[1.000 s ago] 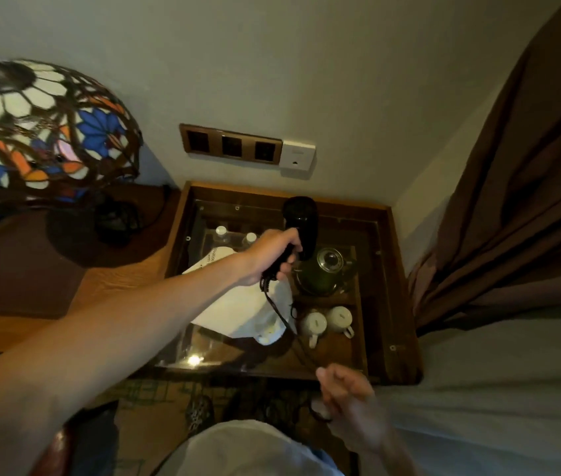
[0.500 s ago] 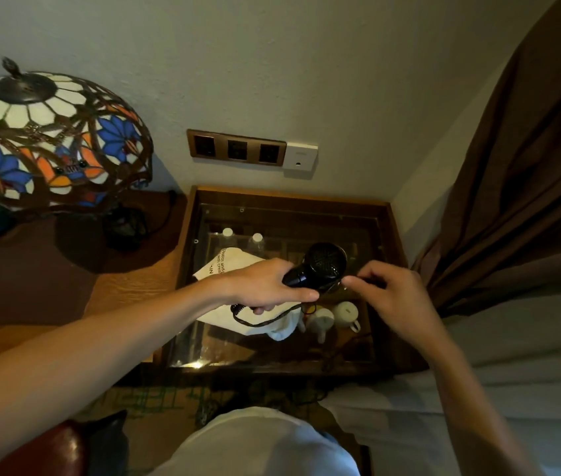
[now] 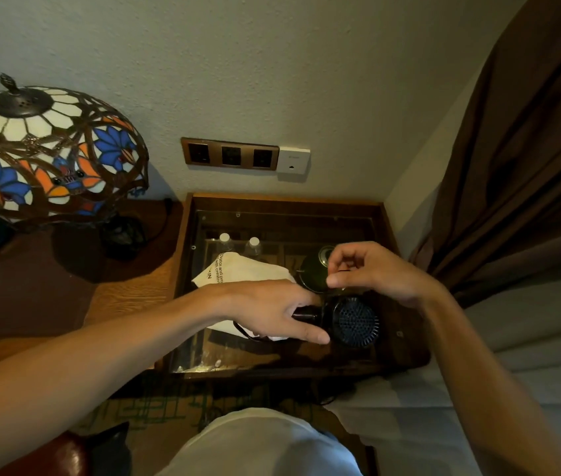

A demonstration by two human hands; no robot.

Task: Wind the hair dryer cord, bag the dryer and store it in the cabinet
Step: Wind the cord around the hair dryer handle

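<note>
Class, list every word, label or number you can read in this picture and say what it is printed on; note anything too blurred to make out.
"ovation and pro", cut off at both ends: white bag on the glass-topped cabinet.
"with creati", cut off: same bag, line below.
"XIN", large letters, partly hidden: same bag.
White wall plate: small mark, too small to read.
Hair dryer: no readable text.

Hair dryer (image 3: 352, 322): swung from upright, a second ago, to lying level, rear grille now facing the camera, lower and further right. Left hand (image 3: 272, 312): shifted with it along the handle. Right hand (image 3: 375, 273): raised from near the lap to just above the dryer, fingers pinched.
</note>
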